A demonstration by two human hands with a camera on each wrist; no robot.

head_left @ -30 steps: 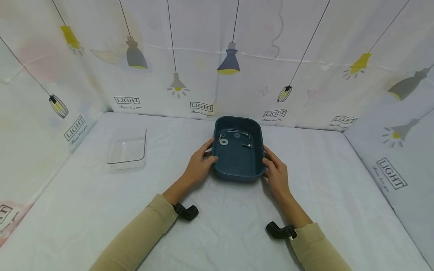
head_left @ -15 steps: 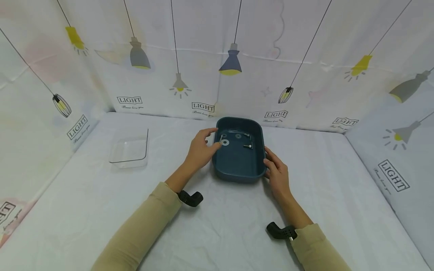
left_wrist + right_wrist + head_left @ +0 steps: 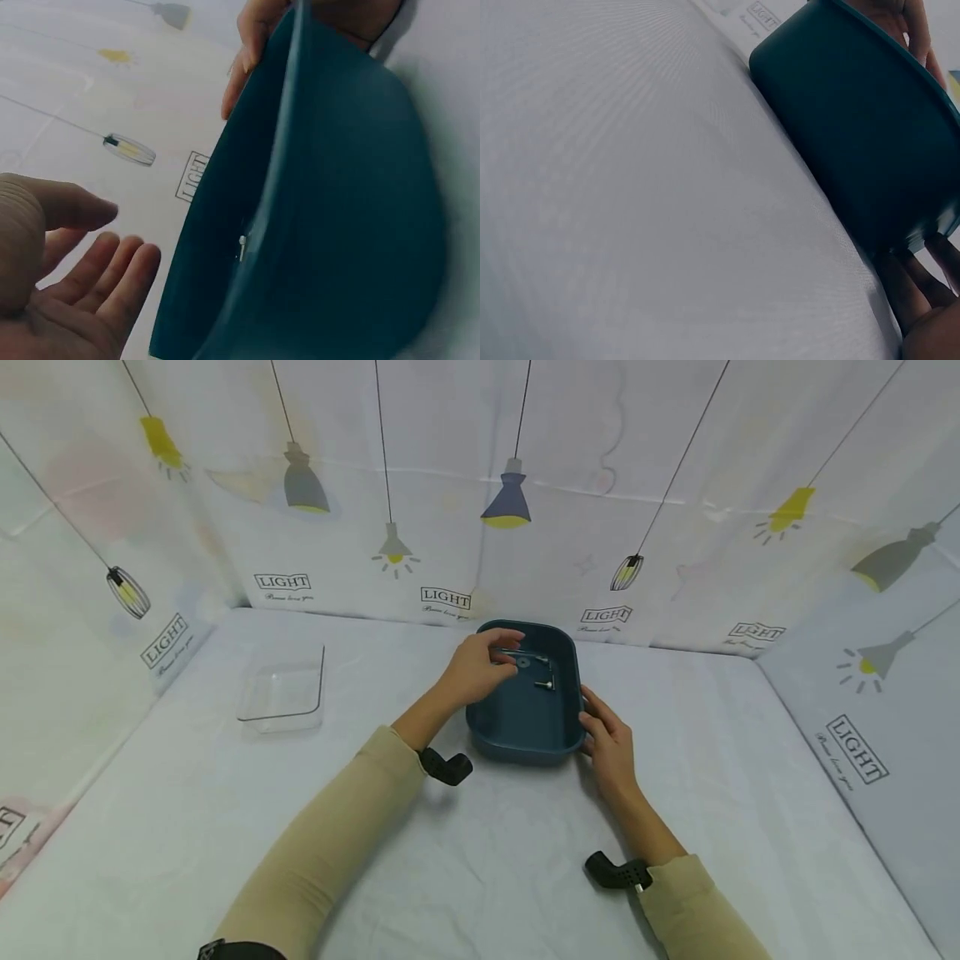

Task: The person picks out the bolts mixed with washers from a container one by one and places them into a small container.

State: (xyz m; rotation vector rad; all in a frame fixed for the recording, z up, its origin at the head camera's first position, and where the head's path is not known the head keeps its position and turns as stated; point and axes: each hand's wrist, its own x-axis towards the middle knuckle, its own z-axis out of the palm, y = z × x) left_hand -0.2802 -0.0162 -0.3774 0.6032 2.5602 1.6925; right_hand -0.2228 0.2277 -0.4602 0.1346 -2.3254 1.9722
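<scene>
In the head view a dark blue-green tub (image 3: 525, 722) stands on the white cloth. Small metal bolts (image 3: 545, 685) and a washer (image 3: 523, 662) lie on its floor. My left hand (image 3: 477, 670) hangs over the tub's left part, thumb and fingers spread apart and holding nothing visible; it hides what lies beneath. In the left wrist view that hand (image 3: 79, 262) shows a gap between thumb and fingers, and one bolt (image 3: 242, 246) is visible inside the tub. My right hand (image 3: 611, 747) touches the tub's right outer wall with its fingertips (image 3: 900, 259).
A clear plastic box (image 3: 281, 697) sits to the left on the white cloth (image 3: 525, 860). Behind the tub rises a backdrop (image 3: 450, 552) printed with lamps. Black camera mounts (image 3: 446, 768) are strapped to both wrists.
My left hand has let go of the tub's left wall and moved right and forward, over the tub. The right hand keeps its place at the right wall.
</scene>
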